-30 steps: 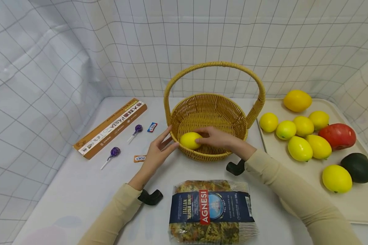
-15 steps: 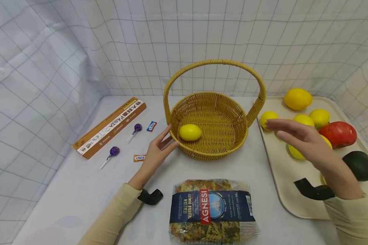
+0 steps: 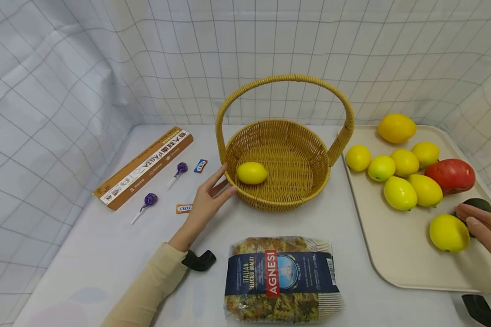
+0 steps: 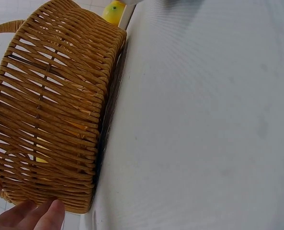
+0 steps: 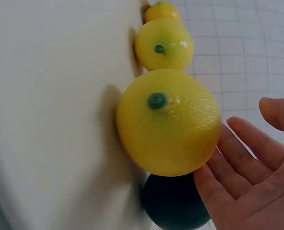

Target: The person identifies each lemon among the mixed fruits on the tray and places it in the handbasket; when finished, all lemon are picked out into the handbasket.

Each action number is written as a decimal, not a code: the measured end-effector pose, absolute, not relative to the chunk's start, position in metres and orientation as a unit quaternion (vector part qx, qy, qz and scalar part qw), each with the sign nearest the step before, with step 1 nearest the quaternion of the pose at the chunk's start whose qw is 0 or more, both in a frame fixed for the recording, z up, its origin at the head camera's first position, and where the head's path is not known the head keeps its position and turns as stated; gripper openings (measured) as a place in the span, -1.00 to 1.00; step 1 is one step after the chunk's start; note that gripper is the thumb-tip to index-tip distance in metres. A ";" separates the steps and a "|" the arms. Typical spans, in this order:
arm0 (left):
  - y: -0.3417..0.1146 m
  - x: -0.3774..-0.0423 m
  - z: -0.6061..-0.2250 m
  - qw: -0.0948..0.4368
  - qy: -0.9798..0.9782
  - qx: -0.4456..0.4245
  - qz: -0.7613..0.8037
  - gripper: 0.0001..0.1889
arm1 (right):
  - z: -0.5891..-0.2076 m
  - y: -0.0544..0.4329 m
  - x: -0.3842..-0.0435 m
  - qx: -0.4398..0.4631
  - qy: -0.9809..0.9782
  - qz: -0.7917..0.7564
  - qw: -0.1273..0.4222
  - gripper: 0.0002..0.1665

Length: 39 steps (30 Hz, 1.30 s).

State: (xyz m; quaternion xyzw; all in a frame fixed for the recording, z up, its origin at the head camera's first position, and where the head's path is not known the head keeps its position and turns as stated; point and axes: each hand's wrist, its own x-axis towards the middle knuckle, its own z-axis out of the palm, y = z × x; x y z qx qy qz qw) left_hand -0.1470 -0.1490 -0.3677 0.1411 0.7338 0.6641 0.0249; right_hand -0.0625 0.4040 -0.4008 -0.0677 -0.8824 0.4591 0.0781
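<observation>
My left hand (image 3: 205, 203) rests against the left side of a round wicker basket (image 3: 280, 206), its fingers extended at the rim. In the left wrist view, several fingertips (image 4: 55, 211) touch the woven outer wall. Inside the basket, on the left, lies one lemon (image 3: 252, 173). My right hand (image 3: 488, 229), partly out of the head view, is at the right of the tray with its fingers spread. The nearest lemon (image 3: 448, 233) sits right at those fingers; in the right wrist view they reach beside this lemon (image 5: 168, 122), thumb apart. A dark green avocado (image 3: 480, 205) is partly hidden behind the hand.
The beige tray (image 3: 397, 263) also bears several lemons (image 3: 400, 193), an orange-yellow fruit (image 3: 397, 128) and a red fruit (image 3: 450, 175). A pasta bag (image 3: 284, 279) lies in front. Leftward are a pasta box (image 3: 143, 168), two lollipops (image 3: 150, 200) and two small wrapped sweets (image 3: 200, 165).
My right hand has let go of the lemon in the basket, left the basket and moved right across the tray to the nearest lemon. The left hand has stayed at the basket rim.
</observation>
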 end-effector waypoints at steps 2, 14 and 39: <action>-0.149 -0.147 -0.368 0.026 0.734 0.142 0.663 -0.35 | -0.414 0.408 -0.061 -0.082 -0.886 0.453 0.053 -0.44; -0.149 -0.147 -0.368 0.028 0.731 0.147 0.666 -0.34 | -0.411 0.367 -0.062 -0.069 -0.920 0.372 -0.107 -0.05; -0.151 -0.147 -0.368 0.026 0.725 0.145 0.673 -0.35 | -0.326 0.138 -0.204 0.302 -0.786 0.464 -0.275 -0.24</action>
